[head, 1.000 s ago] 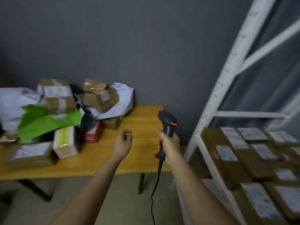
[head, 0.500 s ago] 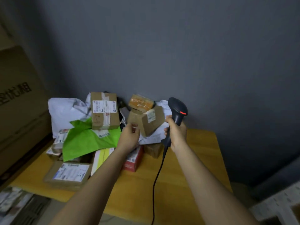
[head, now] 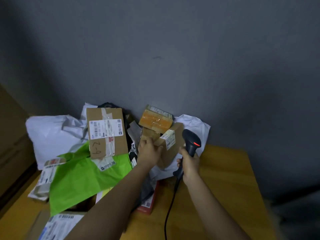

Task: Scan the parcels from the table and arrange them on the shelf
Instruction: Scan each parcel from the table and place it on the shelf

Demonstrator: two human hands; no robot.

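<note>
Left hand takes a small parcel from the pile while the right keeps the scanner ready.

The left hand (head: 149, 149) curls over the top corner of a small brown box (head: 168, 146) on the heap at the back of the table (head: 225, 179); the right hand (head: 189, 164) grips the scanner (head: 191, 142) (red light on). The box looks light and stiff, so a grip across its edges should hold. Half a second ago the left hand was short of it; the shelf has left view.
</note>
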